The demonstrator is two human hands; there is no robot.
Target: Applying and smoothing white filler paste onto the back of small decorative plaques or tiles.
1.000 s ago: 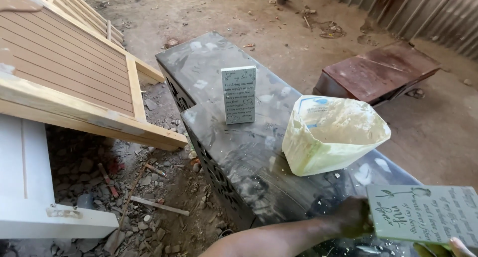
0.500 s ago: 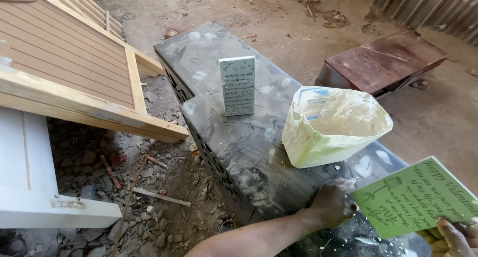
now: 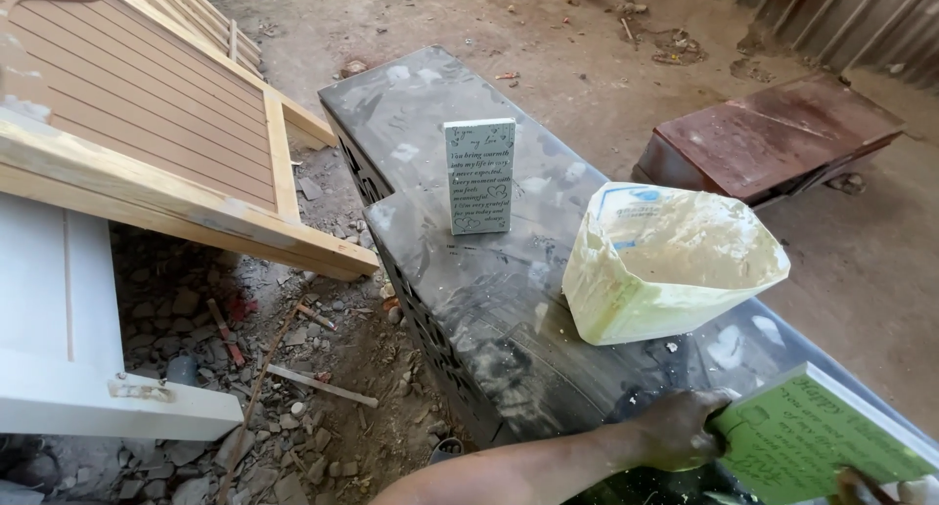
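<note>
The green plaque, at five o'clock over the dark bench, is clamped at its edge by the left hand, right hand barely seen, its grip untellable, while the grey plaque already stands upright at twelve o'clock.

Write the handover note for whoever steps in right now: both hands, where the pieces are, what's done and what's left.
Left hand grips the near-left edge of the green lettered plaque, tilted over the dark metal cabinet. Right hand, barely in view at the bottom edge, touches the plaque's lower side; its grip cannot be judged.
A grey lettered plaque stands upright on the cabinet, beside an open bag of yellowish powder.
Green plaque not yet set down.
</note>
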